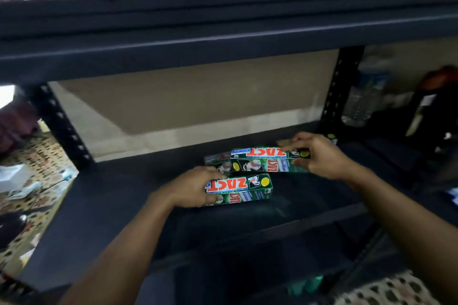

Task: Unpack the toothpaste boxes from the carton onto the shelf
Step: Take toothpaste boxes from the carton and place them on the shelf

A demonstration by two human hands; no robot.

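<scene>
- Firstly, the left hand (190, 188) grasps the near Zact toothpaste box (247, 189). Its fingers curl over the top at the left end and the thumb sits on the face toward the person. The box juts rightward past the fingertips, low over the dark shelf board (111, 193).
- Just beyond those fingertips lies a third box (215, 159), mostly covered by the far Zact toothpaste box (262, 158).
- The right hand (319, 156) pinches that far box at its right end, fingers on top and thumb on the front face.
- Risk, as I judge it: the two held boxes are close together, so lowering either could knock the other, or the half-covered one, askew. Such light packs likely slide easily on a smooth board.
- Risk: each box is gripped at one end only, so its free end may dip and catch.
- Hard to tell: whether either held box rests on the shelf or hangs just above it.
- Hidden: the carton is not in view. A blurred green shape (304, 285) below the right forearm may be more stock, but I cannot say.
</scene>
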